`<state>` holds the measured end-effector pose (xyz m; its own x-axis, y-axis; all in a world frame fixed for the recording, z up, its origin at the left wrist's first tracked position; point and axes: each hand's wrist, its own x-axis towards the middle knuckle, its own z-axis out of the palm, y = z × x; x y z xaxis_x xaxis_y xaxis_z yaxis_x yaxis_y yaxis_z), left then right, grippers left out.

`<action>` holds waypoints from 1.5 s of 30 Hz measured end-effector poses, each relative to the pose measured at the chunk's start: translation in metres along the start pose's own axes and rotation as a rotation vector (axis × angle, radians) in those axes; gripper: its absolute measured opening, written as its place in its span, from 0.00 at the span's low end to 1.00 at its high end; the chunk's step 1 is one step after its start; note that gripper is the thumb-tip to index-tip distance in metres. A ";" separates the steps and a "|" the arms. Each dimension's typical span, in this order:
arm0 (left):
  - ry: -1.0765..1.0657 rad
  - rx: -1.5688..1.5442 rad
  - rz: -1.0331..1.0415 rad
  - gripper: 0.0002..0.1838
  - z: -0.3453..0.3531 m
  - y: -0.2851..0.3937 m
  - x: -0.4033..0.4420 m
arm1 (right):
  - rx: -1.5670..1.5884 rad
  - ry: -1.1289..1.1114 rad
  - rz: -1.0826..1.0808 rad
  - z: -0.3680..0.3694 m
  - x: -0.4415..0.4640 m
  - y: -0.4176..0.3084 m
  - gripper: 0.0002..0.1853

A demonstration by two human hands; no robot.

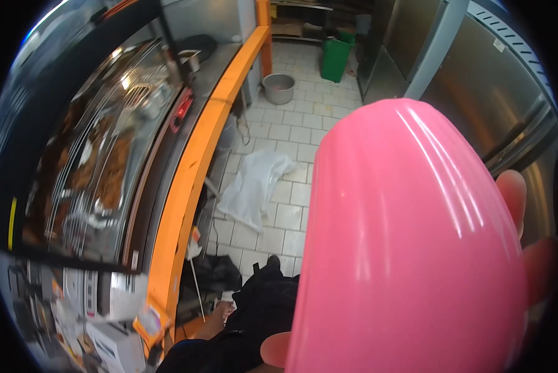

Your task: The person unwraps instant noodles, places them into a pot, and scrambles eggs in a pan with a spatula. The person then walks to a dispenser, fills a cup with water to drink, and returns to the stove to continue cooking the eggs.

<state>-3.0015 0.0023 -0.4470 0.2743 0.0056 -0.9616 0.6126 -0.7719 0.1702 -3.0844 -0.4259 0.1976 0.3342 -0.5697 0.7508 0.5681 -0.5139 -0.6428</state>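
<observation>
A large glossy pink plastic vessel [409, 248] with a smooth curved wall fills the right half of the view, very near the camera; its rim and inside are hidden. Fingertips of my right hand [512, 202] curl round its right edge, and another digit shows at its lower left. The rest of that hand is behind the vessel. Low down beside my dark clothing, my left hand [225, 309] is small and partly covered. A whitish bit shows near it, but I cannot make out whether the fingers hold it.
An orange beam [198, 161] edges the counter on the left, beside a glass display case [92, 143] with browned food on racks. A white plastic sheet or bag [254, 186] lies on the tiled floor [297, 133]. Further off stand a metal pot [279, 90], a green bin [335, 60] and steel refrigerators [490, 93].
</observation>
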 end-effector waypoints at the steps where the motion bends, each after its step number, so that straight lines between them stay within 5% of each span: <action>1: 0.015 0.142 0.144 0.10 -0.008 0.055 0.017 | -0.020 0.012 0.001 0.000 0.017 0.017 0.29; 3: 0.261 1.496 0.861 0.10 -0.031 0.179 0.034 | -0.061 0.040 0.003 -0.001 0.050 0.050 0.29; 4: 0.304 1.329 0.828 0.12 -0.034 0.235 0.044 | -0.078 0.054 0.007 -0.003 0.066 0.066 0.29; 5: 0.278 1.277 1.214 0.11 -0.044 0.289 0.069 | -0.092 0.064 0.008 -0.005 0.081 0.082 0.29; 7: 0.079 0.445 0.642 0.10 -0.025 0.434 -0.031 | -0.117 0.085 0.011 -0.011 0.110 0.117 0.29; 9: 0.196 0.253 1.037 0.13 0.002 0.535 -0.055 | -0.126 0.095 0.014 -0.019 0.139 0.155 0.29; 14: -0.058 0.058 1.104 0.16 0.058 0.734 -0.165 | -0.099 0.062 0.005 -0.044 0.221 0.252 0.28; 18: -0.054 0.035 1.186 0.17 0.081 0.794 -0.079 | -0.052 0.005 0.017 -0.056 0.300 0.326 0.28; 24: 0.022 -0.156 0.730 0.19 0.063 0.822 -0.082 | 0.027 -0.110 0.036 -0.052 0.412 0.438 0.27; 30: 0.202 -0.403 0.605 0.21 0.016 0.901 -0.081 | 0.070 -0.187 0.067 -0.018 0.493 0.552 0.27; 32: 0.474 -0.290 1.033 0.26 0.002 0.957 -0.091 | 0.081 -0.221 0.107 0.004 0.515 0.584 0.27; 35: 0.649 -0.273 1.302 0.34 -0.009 1.095 -0.218 | 0.105 -0.336 0.220 0.057 0.553 0.649 0.27; 38: 0.524 -0.827 1.546 0.42 -0.005 1.190 -0.307 | 0.235 -0.399 0.624 0.114 0.574 0.705 0.26; 39: 0.501 -1.082 1.574 0.45 -0.004 1.216 -0.313 | 0.216 -0.505 0.676 0.128 0.582 0.726 0.26; 40: 0.600 -1.078 1.577 0.47 -0.006 1.235 -0.313 | 0.028 -0.798 0.511 0.136 0.592 0.758 0.34; 41: 0.788 -0.760 1.583 0.46 -0.019 1.242 -0.302 | -0.155 -1.062 0.304 0.144 0.597 0.798 0.43; 42: 0.944 -0.429 1.559 0.44 -0.031 1.253 -0.286 | -0.089 -1.095 0.351 0.158 0.588 0.843 0.45; 45: 0.954 -0.451 1.322 0.39 -0.061 1.305 -0.227 | -0.036 -1.138 0.446 0.174 0.570 0.943 0.50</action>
<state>-2.2194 -0.9677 0.0064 0.9490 0.0350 0.3134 -0.2845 -0.3333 0.8989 -2.2273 -1.1238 0.0459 0.9719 0.1764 0.1557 0.2199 -0.4449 -0.8682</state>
